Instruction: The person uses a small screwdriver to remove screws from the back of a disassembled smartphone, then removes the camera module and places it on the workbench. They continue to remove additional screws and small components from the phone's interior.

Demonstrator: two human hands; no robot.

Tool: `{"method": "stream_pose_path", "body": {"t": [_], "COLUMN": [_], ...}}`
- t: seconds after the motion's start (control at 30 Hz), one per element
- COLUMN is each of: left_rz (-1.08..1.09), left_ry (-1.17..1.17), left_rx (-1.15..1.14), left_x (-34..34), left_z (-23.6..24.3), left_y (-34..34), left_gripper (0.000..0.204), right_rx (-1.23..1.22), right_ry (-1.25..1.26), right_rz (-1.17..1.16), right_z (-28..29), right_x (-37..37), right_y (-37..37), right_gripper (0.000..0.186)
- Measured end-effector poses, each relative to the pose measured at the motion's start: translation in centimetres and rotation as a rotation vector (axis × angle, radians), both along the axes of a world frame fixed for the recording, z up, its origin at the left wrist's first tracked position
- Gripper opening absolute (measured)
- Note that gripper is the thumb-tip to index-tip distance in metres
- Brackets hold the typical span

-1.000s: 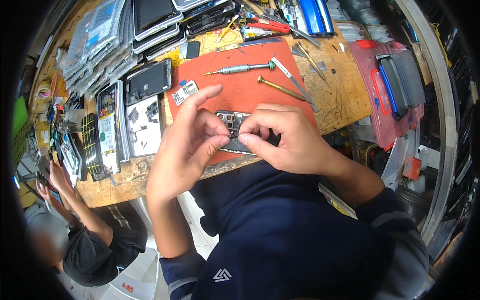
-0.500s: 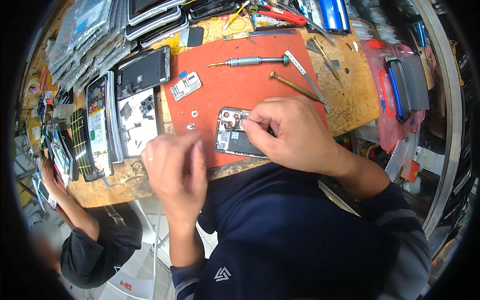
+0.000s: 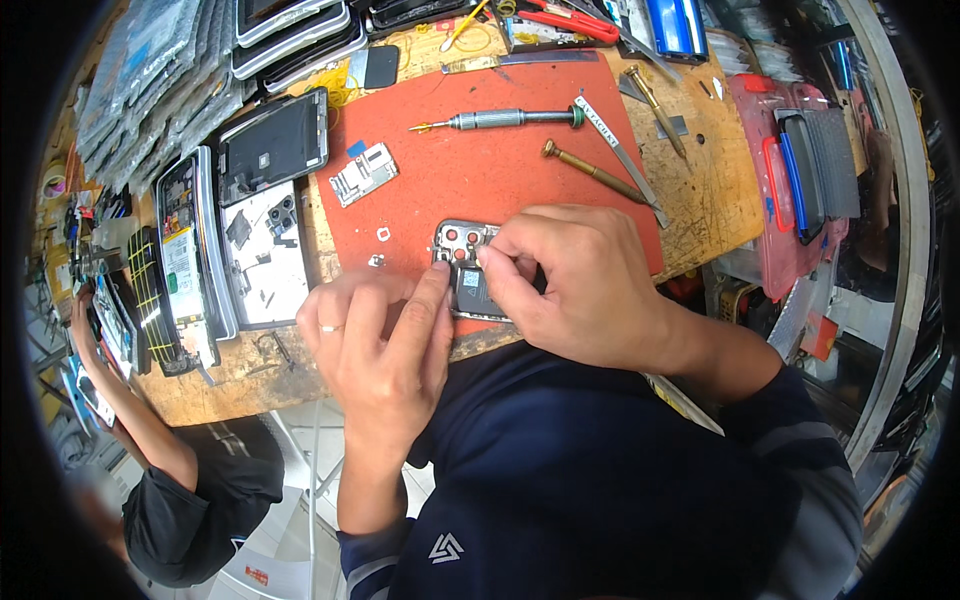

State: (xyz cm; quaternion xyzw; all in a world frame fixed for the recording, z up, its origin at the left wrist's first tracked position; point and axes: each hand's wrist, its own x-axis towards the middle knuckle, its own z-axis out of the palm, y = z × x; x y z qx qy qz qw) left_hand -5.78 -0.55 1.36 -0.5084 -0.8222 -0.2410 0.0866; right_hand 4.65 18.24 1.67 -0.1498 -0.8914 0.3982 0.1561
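An opened smartphone lies on the red mat, showing its dark battery and round camera openings. With my left hand I grip its left side, the index fingertip pressing on the frame beside the cameras. My right hand covers the phone's right part; its thumb and index finger are pinched just beside the camera openings. Whatever sits in that pinch is hidden or too small to name. To the left of the phone lie a small white square ring and a tiny metal piece.
Above the phone lie a silver metal plate part, a screwdriver, a brass screwdriver and a flat metal strip. Opened devices and bagged panels crowd the left. A co-worker's arm reaches in at far left.
My left hand has moved right and up onto the phone's left side. The right hand stays pinched over the phone and has barely shifted. The view has shifted slightly.
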Motion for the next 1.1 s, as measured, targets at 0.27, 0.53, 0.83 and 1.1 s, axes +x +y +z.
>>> {"method": "stream_pose_path", "body": {"t": [0.27, 0.53, 0.83, 1.1], "left_rz": [0.002, -0.048, -0.08, -0.044], "left_ry": [0.03, 0.099, 0.069, 0.048], "left_rx": [-0.048, -0.11, -0.148, -0.268], "left_x": [0.3, -0.1, -0.3, 0.1], "left_z": [0.4, 0.4, 1.0, 2.3], "left_y": [-0.1, 0.3, 0.6, 1.4], "left_gripper": [0.032, 0.034, 0.034, 0.035], "right_rx": [0.05, 0.085, 0.074, 0.079], "right_ry": [0.069, 0.098, 0.081, 0.073], "right_rz": [-0.025, -0.033, 0.004, 0.022], "right_z": [-0.1, -0.2, -0.2, -0.4], "right_x": [-0.1, -0.1, 0.0, 0.1], "right_y": [-0.7, -0.9, -0.3, -0.1], "right_gripper": [0.014, 0.016, 0.016, 0.016]}}
